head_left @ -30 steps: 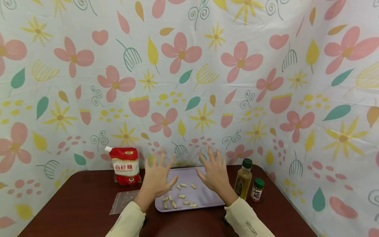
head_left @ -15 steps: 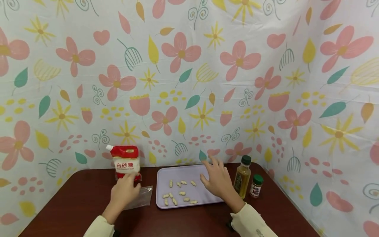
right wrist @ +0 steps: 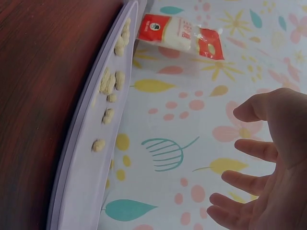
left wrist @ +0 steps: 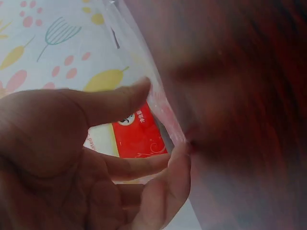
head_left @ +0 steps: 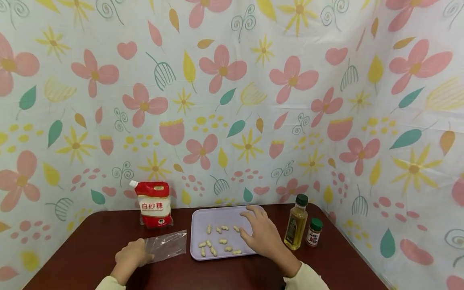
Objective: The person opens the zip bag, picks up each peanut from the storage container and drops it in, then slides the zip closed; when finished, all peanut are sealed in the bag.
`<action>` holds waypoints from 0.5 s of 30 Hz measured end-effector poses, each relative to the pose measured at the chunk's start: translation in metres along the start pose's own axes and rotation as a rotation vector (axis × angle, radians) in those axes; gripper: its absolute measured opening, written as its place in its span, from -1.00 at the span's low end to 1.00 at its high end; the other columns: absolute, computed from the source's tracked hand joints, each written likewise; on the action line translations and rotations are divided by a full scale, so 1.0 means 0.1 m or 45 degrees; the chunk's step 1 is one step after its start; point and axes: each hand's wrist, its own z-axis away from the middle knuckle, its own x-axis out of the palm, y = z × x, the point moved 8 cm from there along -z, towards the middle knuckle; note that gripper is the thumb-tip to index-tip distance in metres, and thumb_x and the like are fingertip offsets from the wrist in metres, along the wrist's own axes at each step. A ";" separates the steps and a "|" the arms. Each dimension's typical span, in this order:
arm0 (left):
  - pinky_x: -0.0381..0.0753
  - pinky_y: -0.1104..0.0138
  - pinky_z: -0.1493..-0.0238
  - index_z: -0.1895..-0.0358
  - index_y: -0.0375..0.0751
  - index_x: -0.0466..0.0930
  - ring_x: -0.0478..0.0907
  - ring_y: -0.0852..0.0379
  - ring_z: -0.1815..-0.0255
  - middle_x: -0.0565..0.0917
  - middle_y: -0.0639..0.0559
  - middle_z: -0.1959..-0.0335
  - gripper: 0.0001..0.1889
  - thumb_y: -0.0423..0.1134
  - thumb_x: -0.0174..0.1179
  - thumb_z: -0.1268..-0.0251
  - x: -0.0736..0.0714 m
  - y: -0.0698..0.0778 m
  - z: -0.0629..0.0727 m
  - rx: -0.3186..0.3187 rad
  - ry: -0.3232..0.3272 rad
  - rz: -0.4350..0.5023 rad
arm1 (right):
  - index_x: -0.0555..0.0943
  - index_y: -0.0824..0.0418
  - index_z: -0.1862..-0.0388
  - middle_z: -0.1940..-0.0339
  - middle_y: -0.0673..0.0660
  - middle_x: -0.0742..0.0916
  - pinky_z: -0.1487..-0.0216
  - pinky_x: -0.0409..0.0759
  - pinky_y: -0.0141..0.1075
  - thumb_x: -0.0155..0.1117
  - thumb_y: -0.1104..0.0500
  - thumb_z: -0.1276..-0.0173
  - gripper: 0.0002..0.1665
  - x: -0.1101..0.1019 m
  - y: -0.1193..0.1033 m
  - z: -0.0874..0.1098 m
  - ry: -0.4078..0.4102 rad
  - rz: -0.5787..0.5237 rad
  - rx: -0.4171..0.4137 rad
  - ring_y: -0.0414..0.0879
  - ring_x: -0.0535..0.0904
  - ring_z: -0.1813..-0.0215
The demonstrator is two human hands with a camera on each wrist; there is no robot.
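A clear plastic bag (head_left: 168, 245) lies flat on the table, left of a lilac tray (head_left: 201, 216). At the bag's left end is my left hand (head_left: 132, 254). In the left wrist view, its bent fingers (left wrist: 178, 167) touch the bag's edge, with the thumb apart from them. Several unshelled peanuts (head_left: 222, 241) lie scattered on the tray, mostly on its left part. Over the tray's right part hovers my right hand (head_left: 264, 234), holding nothing. The right wrist view shows its fingers (right wrist: 247, 179) loosely bent and spread.
A red and white bag of sugar (head_left: 155, 204) stands behind the plastic bag. Right of the tray are a dark-capped bottle of yellowish liquid (head_left: 296, 224) and a small green-lidded jar (head_left: 314, 233). A flowered curtain (head_left: 224, 121) hangs behind the dark table (head_left: 79, 257).
Both hands were raised over the tray. My left hand has moved left and down to the plastic bag. My right hand has lowered slightly over the tray.
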 end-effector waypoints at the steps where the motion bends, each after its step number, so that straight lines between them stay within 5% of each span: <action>1: 0.52 -0.13 0.20 0.07 -0.48 0.53 0.56 -0.18 0.29 0.62 -0.24 0.31 -0.53 -0.10 0.39 -0.19 0.00 0.00 -0.02 -0.003 0.008 -0.005 | 0.62 0.04 -0.13 -0.26 0.14 0.55 0.06 0.55 0.06 0.35 0.02 -0.29 -0.57 -0.01 -0.01 0.00 0.000 -0.007 -0.001 0.17 0.46 -0.26; 15: 0.50 -0.16 0.19 0.11 -0.36 0.55 0.57 -0.18 0.29 0.60 -0.19 0.33 -0.77 -0.30 0.24 -0.25 -0.07 -0.10 -0.02 -0.015 -0.011 -0.009 | 0.63 0.03 -0.10 -0.26 0.10 0.56 -0.07 0.51 0.09 0.36 0.03 -0.29 -0.61 0.01 -0.07 0.08 -0.030 -0.091 0.001 0.12 0.48 -0.25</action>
